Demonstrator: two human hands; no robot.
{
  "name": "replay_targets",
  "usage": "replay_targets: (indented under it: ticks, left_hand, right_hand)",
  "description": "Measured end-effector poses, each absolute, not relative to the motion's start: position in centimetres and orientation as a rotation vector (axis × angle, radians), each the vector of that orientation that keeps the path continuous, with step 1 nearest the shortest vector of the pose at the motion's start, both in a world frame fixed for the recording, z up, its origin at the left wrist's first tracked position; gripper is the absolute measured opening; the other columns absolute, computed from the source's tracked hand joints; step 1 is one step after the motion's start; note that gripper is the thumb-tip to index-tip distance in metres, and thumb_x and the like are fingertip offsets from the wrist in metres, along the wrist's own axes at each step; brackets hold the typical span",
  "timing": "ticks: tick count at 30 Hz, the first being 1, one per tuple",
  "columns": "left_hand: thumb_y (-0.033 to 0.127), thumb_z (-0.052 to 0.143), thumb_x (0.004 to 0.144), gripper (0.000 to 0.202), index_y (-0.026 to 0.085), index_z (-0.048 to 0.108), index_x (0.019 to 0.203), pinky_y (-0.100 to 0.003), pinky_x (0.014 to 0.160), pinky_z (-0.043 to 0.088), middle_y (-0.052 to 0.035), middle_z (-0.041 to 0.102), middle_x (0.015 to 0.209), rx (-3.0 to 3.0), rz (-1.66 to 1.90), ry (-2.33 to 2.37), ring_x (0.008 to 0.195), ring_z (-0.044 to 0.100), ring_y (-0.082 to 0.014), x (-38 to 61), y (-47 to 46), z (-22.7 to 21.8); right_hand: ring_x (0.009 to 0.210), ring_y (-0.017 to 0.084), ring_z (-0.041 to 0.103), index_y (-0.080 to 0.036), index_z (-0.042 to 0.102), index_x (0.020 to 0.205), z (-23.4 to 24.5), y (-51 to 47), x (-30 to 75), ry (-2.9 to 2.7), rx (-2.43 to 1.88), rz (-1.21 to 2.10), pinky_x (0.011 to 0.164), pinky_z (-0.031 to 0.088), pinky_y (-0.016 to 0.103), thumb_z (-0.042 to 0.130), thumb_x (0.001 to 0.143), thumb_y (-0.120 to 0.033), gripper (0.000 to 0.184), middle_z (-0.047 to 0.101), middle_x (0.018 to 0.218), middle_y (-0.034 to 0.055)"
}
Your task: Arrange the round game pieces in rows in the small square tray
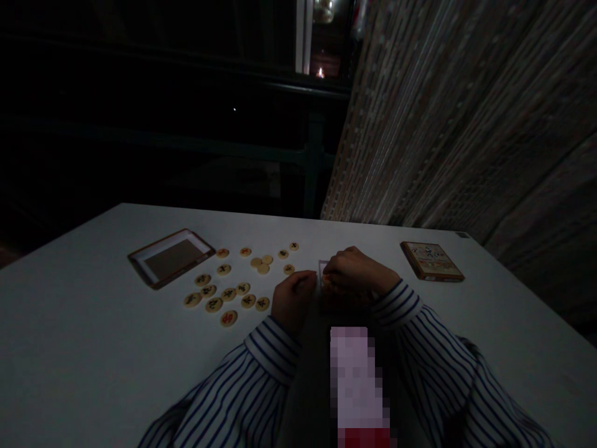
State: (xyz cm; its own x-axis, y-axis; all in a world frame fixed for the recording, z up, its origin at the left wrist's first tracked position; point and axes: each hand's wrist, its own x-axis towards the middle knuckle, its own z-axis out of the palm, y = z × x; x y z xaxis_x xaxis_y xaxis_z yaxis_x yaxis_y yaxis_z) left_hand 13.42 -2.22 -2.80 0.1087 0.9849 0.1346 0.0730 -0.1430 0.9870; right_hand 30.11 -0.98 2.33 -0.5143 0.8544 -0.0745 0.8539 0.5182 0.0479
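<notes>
My right hand [357, 270] reaches over a small open box [321, 266], its fingers bent down and closed on a round wooden xiangqi piece [326, 281] inside. Beside the box's left edge is my left hand [293, 302], fingers curled and thumb near the forefinger; whatever it grips is hidden. More pieces seem to lie in the box, but shadow and my right hand cover most of it. To the left, several loose xiangqi pieces [228, 295] are spread over the table, most showing black characters. One red-marked piece [229, 318] lies nearest me, and several blank-faced pieces [263, 269] overlap farther back.
On the left of the white table [116, 348] lies an open, shallow box part [175, 255]. A closed box with a printed lid [433, 260] rests on the right. A beaded curtain [420, 124] hangs behind the table. The room is dim.
</notes>
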Motion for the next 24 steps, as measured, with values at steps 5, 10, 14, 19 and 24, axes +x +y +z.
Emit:
replay_targets:
  ticks: [5, 10, 14, 19, 24]
  left_hand:
    - [0.031, 0.057, 0.066, 0.019, 0.015, 0.064, 0.074, -0.024, 0.059, 0.047, -0.0018, 0.065, 0.066, 1.432, 1.195, 1.124, 0.063, 0.058, -0.0134, 13.5, -2.1, -2.8]
    - [0.03, 0.057, 0.066, 0.019, 0.015, 0.064, 0.074, -0.023, 0.056, 0.046, -0.0014, 0.064, 0.064, 1.432, 1.222, 1.15, 0.06, 0.056, -0.0119, 13.4, -2.2, -2.4]
    - [0.031, 0.056, 0.067, 0.02, 0.015, 0.064, 0.072, -0.023, 0.058, 0.045, -0.002, 0.063, 0.064, 1.426, 1.279, 1.133, 0.061, 0.056, -0.0119, 13.1, -2.2, -2.1]
    - [0.032, 0.058, 0.065, 0.021, 0.014, 0.065, 0.075, -0.025, 0.065, 0.047, -0.003, 0.066, 0.069, 1.392, 1.331, 1.154, 0.066, 0.058, -0.0133, 12.6, -2.1, -1.1]
    - [0.034, 0.057, 0.066, 0.024, 0.014, 0.065, 0.078, -0.025, 0.062, 0.047, -0.0034, 0.066, 0.07, 1.402, 1.287, 1.173, 0.064, 0.058, -0.0135, 11.8, -2.3, 0.2]
  right_hand:
    - [0.084, 0.019, 0.056, -0.019, 0.062, 0.089, 2.5, -1.0, 30.1, 2.646, 1.516, 0.05, 0.073, 0.031, 0.03, 0.042, 0.08, -0.026, 0.023, 0.065, 0.088, 0.0062]
    - [0.085, 0.019, 0.055, -0.019, 0.061, 0.091, 3.0, -1.0, 30.1, 2.674, 1.585, 0.126, 0.074, 0.03, 0.03, 0.038, 0.082, -0.026, 0.026, 0.064, 0.089, 0.0071]
    - [0.084, 0.019, 0.054, -0.017, 0.061, 0.089, 3.6, -1.1, 29.8, 2.697, 1.616, 0.175, 0.075, 0.03, 0.03, 0.036, 0.083, -0.025, 0.027, 0.064, 0.088, 0.0076]
    - [0.082, 0.019, 0.054, -0.015, 0.062, 0.083, 4.3, -1.5, 29.2, 2.714, 1.617, 0.182, 0.075, 0.03, 0.03, 0.034, 0.085, -0.027, 0.031, 0.064, 0.085, 0.0088]
    - [0.084, 0.019, 0.055, -0.015, 0.062, 0.091, 4.8, -1.8, 29.1, 2.757, 1.615, 0.201, 0.076, 0.031, 0.03, 0.034, 0.085, -0.028, 0.031, 0.064, 0.086, 0.0085]
